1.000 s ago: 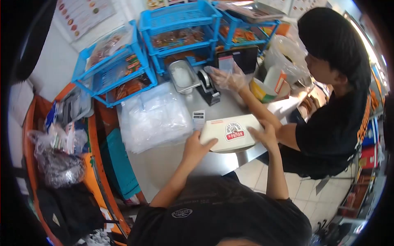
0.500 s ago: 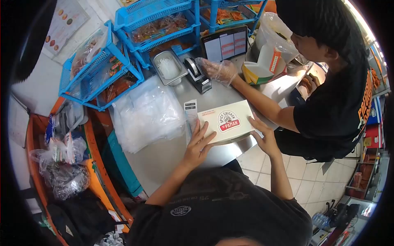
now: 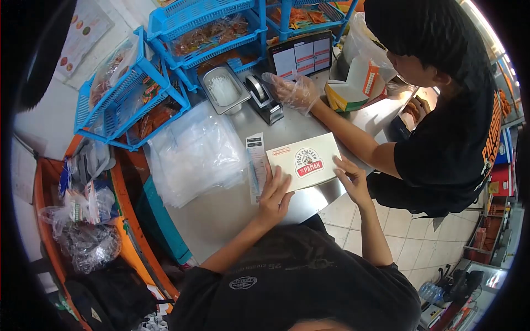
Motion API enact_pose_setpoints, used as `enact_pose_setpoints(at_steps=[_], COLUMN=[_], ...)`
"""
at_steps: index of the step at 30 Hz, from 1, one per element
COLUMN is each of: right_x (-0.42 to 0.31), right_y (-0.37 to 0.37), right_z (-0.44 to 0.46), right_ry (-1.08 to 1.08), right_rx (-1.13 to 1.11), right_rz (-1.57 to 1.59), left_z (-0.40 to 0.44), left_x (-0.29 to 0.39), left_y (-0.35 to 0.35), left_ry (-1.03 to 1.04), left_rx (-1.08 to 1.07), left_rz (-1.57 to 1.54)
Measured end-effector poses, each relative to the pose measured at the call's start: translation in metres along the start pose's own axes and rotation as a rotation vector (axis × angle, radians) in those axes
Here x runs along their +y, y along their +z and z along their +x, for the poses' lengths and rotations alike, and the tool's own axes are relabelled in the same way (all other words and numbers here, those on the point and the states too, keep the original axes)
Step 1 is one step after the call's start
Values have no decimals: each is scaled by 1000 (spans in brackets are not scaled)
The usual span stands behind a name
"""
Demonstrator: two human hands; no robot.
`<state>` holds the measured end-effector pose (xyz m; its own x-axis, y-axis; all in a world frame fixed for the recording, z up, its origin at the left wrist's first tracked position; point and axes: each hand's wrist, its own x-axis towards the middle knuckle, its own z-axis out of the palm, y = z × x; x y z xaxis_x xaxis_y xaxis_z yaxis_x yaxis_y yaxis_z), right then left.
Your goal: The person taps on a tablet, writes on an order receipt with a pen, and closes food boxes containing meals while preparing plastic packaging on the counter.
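Observation:
A cream cardboard food box [image 3: 287,157], closed and printed with a red and black chicken logo, lies at the near edge of the metal counter. My left hand [image 3: 274,196] grips its left front corner, fingers on the lid and front edge. At the right end, my right hand [image 3: 354,181] has its fingers bent around the corner; part of the thumb shows on the near side. Just left of the box is a printed receipt [image 3: 255,165]. Beside that, a stack of clear plastic bags [image 3: 193,154] covers the counter's left side.
A tape dispenser [image 3: 265,102], a metal tin of white sticks [image 3: 225,91] and a tablet [image 3: 301,58] stand behind. Blue baskets [image 3: 132,94] line the back left. A co-worker's gloved hand [image 3: 298,94] is near the dispenser, beside an open carton [image 3: 353,91].
My left hand has slid toward the box's near edge, its fingers drawn closer together. My right fingers have bent more at the right corner. The box has barely moved.

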<state>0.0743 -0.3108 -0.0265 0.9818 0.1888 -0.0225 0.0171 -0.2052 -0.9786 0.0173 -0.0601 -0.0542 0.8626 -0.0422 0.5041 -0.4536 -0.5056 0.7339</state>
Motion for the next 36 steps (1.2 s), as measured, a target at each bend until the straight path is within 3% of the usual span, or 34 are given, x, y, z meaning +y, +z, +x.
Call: enact_pose_setpoints(at_steps=[4, 7, 12, 15, 18, 24, 28, 30, 35, 36], right_x=[15, 27, 26, 29, 22, 5, 1, 7, 37, 31], right_y=[1, 0, 30, 31, 36, 42, 31, 57, 103, 107], right_z=[-3, -5, -12, -9, -11, -12, 79, 133, 222, 229], right_ry=[118, 16, -80, -99, -146, -126, -142, -29, 15, 114], right_rx=[42, -87, -14, 14, -11, -171, -141, -227, -237, -259], right_rz=[169, 392, 150, 102, -56, -7, -261, 97, -60, -33], left_z=[-15, -5, 42, 58, 67, 52, 41, 43, 36, 36], left_x=[-24, -18, 26, 26, 27, 25, 14, 14, 9, 8], left_y=[10, 3, -15, -11, -21, -55, -52, -53, -52, -51], left_ry=[-8, 38, 51, 160, 143, 86, 116, 115, 121, 121], left_rx=[30, 20, -59, -292, -446, -389, -309, -323, -296, -294], left_rz=[-80, -10, 248, 190, 147, 109, 86, 110, 88, 80])
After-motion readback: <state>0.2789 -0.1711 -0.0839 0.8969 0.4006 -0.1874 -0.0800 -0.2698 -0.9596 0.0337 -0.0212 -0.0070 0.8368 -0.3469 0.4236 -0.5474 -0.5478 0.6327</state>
